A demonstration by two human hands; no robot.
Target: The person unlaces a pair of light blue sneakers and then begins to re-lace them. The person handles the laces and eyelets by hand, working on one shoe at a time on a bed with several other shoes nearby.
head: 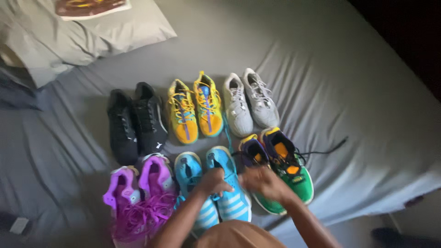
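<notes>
— Closest to us, at the bottom centre of the frame, both forearms reach up onto the grey bed sheet (358, 115).

— Our left hand (213, 180) curls over the light blue shoe pair (227, 193), fingers bent on the right-hand shoe of the two; we cannot tell whether it pinches a lace.

— Our right hand (262, 181) is half closed over the near end of the green and purple pair (280, 165), just beside; its grip is blurred too.

— Left of those sits the magenta pair (140, 202).

— Higher up we see a second row: black pair (134, 121), yellow pair (195, 108), white pair (250, 103).

— Farthest, at the upper left, lies a pillow (82, 36).
</notes>
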